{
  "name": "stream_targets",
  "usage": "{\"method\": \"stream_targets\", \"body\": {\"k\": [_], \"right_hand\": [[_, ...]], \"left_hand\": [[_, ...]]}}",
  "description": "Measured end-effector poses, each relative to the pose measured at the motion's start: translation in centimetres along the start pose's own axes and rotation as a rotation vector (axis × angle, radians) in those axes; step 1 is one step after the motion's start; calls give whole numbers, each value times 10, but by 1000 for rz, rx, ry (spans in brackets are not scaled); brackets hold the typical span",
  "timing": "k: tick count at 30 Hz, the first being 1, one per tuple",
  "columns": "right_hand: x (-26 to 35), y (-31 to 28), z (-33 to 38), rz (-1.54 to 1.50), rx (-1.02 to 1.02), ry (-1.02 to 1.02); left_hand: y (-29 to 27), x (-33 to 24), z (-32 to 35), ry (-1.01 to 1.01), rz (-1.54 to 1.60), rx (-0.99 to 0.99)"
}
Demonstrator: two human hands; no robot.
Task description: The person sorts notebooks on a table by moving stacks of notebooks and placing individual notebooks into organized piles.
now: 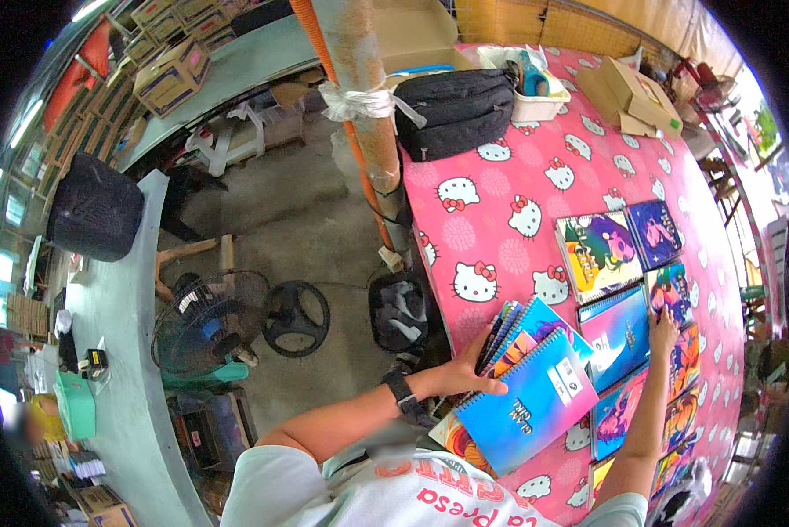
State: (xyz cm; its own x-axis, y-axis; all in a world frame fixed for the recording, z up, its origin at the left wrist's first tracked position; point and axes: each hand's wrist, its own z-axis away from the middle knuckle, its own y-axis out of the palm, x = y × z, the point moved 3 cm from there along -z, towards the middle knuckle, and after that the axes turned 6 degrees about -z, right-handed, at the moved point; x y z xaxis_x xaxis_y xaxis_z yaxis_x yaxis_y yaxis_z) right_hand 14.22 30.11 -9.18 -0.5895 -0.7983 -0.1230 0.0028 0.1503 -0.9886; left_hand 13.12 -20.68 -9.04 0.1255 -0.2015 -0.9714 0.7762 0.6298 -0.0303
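My left hand [474,370] grips a fanned bundle of spiral notebooks against my body. The front spiral notebook [531,400] is blue fading to pink, with a white label; others with bright drawn covers show behind it. My right hand [664,334] reaches out over the rows of notebooks, its fingers stretched and touching the right edge of a blue notebook [617,338] and the colourful notebook [669,290] beside it. A yellow notebook with a purple-haired figure [601,250] and a dark blue notebook [654,233] lie at the far end of the rows.
The notebooks lie on a table with a pink cartoon-cat cover [460,233]. A black bag [456,114], a white bin [535,101] and an open cardboard box [630,97] stand at its far end. Left are a post [372,140], a fan [210,321] and a grey table [135,351].
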Motion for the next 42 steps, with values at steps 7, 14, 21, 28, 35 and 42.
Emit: {"method": "stream_targets", "body": {"k": [7,14,21,28,35,42], "right_hand": [[-52,-63,30,14,-107,-30],[84,-238,181,-818,230,-353],[77,-127,61,-392,-227,-169],[43,-27,-1,-111,-175,54],[17,-127,24,-655,-532,-81],[-15,-63,28,-125,-121,-64]], "left_hand": [[2,-51,-11,67,346,171],[-8,-14,-19,-147,356,128],[-6,-21,-24,-143,217,292],[-20,-9,-4,-212,299,329],[-30,-7,2,-314,430,481],[-14,-4,-10,-302,375,455]]}}
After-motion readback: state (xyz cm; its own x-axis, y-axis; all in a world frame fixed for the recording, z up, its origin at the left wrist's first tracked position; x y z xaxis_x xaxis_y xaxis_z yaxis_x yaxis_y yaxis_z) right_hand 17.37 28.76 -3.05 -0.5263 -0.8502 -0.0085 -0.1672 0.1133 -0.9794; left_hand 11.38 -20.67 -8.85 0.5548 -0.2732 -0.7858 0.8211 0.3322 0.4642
